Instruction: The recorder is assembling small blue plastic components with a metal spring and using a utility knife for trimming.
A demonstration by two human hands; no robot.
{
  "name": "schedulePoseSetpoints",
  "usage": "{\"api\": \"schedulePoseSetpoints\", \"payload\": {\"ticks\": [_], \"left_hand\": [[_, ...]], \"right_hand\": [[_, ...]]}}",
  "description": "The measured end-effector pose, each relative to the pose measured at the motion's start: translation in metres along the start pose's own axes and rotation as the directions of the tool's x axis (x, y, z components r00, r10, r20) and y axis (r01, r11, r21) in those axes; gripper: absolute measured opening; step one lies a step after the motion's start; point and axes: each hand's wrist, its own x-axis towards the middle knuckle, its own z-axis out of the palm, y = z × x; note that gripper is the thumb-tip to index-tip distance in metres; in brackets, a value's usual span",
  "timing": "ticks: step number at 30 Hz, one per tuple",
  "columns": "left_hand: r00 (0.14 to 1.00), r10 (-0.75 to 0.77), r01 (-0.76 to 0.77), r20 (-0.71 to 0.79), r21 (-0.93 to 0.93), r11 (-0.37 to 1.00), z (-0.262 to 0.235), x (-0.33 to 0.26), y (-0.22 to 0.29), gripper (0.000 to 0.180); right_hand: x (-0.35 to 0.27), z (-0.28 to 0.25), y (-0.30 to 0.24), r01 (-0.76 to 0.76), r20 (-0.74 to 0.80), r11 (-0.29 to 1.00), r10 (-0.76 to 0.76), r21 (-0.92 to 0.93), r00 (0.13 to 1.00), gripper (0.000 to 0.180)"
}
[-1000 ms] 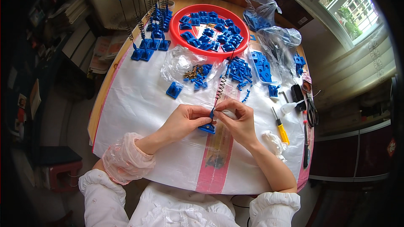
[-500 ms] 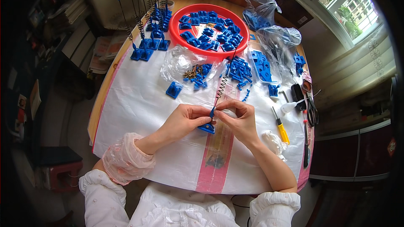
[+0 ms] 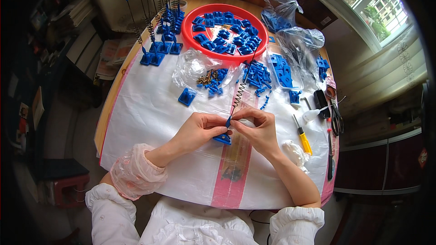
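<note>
My left hand [image 3: 196,131] and my right hand [image 3: 258,129] meet at the middle of the white table cover, fingers pinched on a small blue plastic base [image 3: 222,139]. A thin wire rod with a coil spring [image 3: 239,94] rises from that base and leans away toward the far side. Both hands grip the base of the rod where it joins the blue part. A loose blue base piece [image 3: 186,96] lies just beyond my left hand.
A red round tray [image 3: 190,41] of blue parts stands at the back. Several finished spring rods on blue bases [image 3: 159,45] stand at the far left. Clear bags hold screws [image 3: 206,78] and blue parts. A yellow screwdriver [image 3: 302,136] and scissors [image 3: 335,118] lie right.
</note>
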Motion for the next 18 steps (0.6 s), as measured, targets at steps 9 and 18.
{"api": "schedulePoseSetpoints", "payload": {"ticks": [9, 18], "left_hand": [[1.0, -0.015, 0.015, 0.002, -0.009, 1.0, -0.0006, 0.0012, -0.0002, 0.027], [1.0, 0.003, -0.003, -0.003, -0.002, 1.0, 0.0002, -0.0002, 0.0, 0.027]], "right_hand": [[-0.0007, -0.0011, 0.0028, 0.034, -0.008, 0.999, -0.034, -0.003, 0.999, 0.012], [-0.0006, 0.0004, 0.0012, 0.027, -0.008, 1.0, -0.027, -0.008, 1.0, 0.012]]}}
